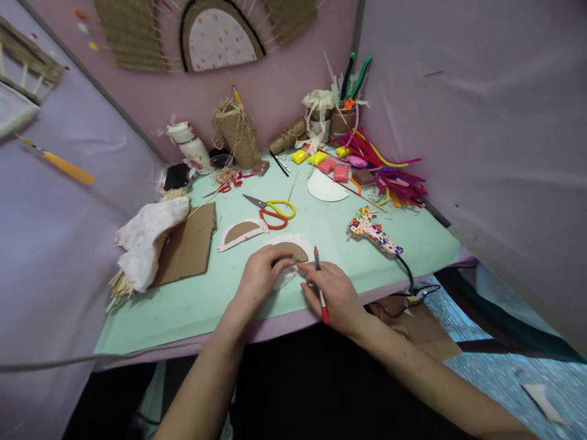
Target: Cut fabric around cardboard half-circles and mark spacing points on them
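A brown cardboard half circle lies on white dotted cloth near the table's front edge. My left hand rests on the left part of this piece, fingers bent over its lower edge. From the right, my right hand holds a red and white pen between its fingers, and its fingertips touch the cloth beside my left fingertips. A second cardboard half circle with a dotted cloth border lies just behind and to the left. Scissors with yellow and red handles lie open behind both pieces.
A floral glue gun lies at the right, its cord over the edge. Cardboard, cloth and sticks are at the left. Twine, a bottle, a white half circle and pipe cleaners are farther back.
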Motion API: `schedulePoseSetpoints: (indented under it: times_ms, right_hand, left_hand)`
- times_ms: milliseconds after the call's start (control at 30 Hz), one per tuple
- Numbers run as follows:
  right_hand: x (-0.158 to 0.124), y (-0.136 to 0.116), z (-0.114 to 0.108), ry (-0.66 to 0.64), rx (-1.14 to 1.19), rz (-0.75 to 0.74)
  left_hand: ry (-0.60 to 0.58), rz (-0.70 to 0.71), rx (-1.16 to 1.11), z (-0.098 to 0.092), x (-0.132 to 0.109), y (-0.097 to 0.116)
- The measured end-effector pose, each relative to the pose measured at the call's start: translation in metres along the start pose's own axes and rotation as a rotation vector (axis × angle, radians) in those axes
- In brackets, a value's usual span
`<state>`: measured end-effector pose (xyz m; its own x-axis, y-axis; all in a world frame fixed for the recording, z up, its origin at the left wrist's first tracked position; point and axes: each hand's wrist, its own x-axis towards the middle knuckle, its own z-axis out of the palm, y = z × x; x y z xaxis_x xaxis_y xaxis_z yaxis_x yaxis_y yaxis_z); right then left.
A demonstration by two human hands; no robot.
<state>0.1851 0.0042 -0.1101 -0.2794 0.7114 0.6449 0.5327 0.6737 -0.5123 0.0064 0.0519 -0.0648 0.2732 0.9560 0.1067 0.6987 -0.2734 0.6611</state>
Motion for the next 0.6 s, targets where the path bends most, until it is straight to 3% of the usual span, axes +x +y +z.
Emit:
schedulePoseSetpoints:
  times_ms: [267,467,600]
  right_hand:
    - [-0.003,0.003,0.005,-0.112,-0.111,-0.045]
    - [-0.002,0.001,0.006,-0.146,-0.197,-0.025]
    - [-0.003,0.000,0.007,-0.154,-0.219,-0.024]
  left_hand:
    - [0.123,0.090,0.130,0.010,0.004,-0.018]
    - [0.273,0.060,0.221,0.014,-0.005,-0.020]
    - [0.223,0.079,0.227,0.014,-0.022,-0.019]
